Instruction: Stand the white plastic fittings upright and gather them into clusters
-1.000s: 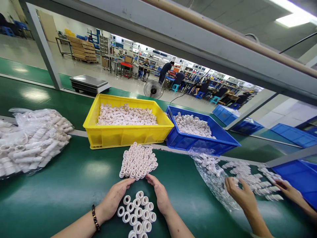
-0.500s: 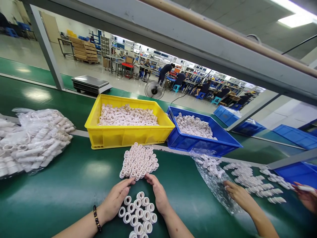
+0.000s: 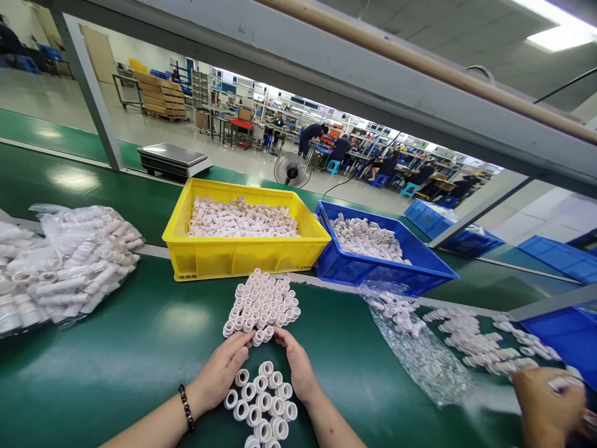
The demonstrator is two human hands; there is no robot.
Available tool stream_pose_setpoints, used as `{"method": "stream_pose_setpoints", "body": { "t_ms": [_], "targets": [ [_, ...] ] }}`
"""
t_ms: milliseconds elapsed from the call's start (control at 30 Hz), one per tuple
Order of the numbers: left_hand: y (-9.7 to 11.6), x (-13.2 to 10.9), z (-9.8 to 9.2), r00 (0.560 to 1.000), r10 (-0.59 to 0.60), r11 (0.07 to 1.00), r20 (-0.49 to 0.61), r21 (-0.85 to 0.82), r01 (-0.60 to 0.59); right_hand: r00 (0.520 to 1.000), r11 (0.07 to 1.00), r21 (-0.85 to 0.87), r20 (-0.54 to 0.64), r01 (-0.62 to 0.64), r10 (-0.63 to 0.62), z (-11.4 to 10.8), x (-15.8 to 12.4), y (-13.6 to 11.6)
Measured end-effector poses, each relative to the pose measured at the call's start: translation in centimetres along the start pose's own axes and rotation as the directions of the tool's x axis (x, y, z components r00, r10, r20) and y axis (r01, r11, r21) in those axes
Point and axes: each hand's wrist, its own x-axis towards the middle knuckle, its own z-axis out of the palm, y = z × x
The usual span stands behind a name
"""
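Observation:
My left hand (image 3: 224,368) lies at the near left corner of a tight cluster of white ring-shaped fittings (image 3: 265,302), its fingertips against the nearest ones. On the right side, my right hand (image 3: 298,367) rests with its fingertips beside the same front fittings. Both hands have their fingers extended, with nothing gripped. Between my wrists stands a looser group of white fittings (image 3: 263,402), upright with their openings facing up. The palms face inward around the gap between the two groups.
Behind the cluster are a yellow bin (image 3: 247,258) and a blue bin (image 3: 373,267) of white parts. Bagged white tubes (image 3: 88,261) lie left. At right, a co-worker's hand (image 3: 548,398) holds a white piece near a plastic bag (image 3: 424,354) and piled fittings (image 3: 480,339).
Two front fittings between my fingertips now stand slightly forward of the cluster's edge. My hands have barely moved. The co-worker's hand has moved from the plastic bag to the right.

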Motion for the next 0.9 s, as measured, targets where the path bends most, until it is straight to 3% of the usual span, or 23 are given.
{"method": "stream_pose_setpoints", "body": {
  "t_ms": [433,600,667,733,833,900],
  "targets": [
    [0.3,-0.2,-0.3,0.996,0.041,0.999,0.074,-0.003,-0.041,0.979,0.998,-0.032,0.198,0.063,-0.055,-0.3,-0.2,-1.5],
    [1.0,-0.5,-0.4,0.995,0.076,0.995,0.060,0.056,-0.079,0.980,0.999,0.024,0.199,0.021,-0.025,-0.3,-0.4,-1.2],
    [0.9,-0.8,-0.7,0.994,0.108,0.989,-0.001,0.104,-0.107,0.984,0.995,0.093,0.179,-0.032,0.014,-0.3,-0.6,-0.6],
    [0.6,-1.0,-1.4,0.982,0.134,0.985,-0.132,0.126,-0.118,0.985,0.986,0.152,0.166,-0.072,0.047,-0.3,-0.7,0.1],
    [0.0,-0.8,-2.7,0.920,0.098,0.995,-0.381,0.032,-0.093,0.988,0.969,0.228,0.140,-0.097,0.066,-0.4,-0.7,0.8],
    [-0.3,-0.4,-3.4,0.884,0.022,0.994,-0.467,-0.087,-0.071,0.990,0.959,0.266,0.124,-0.094,0.063,-0.5,-0.7,1.1]
  ]
}}
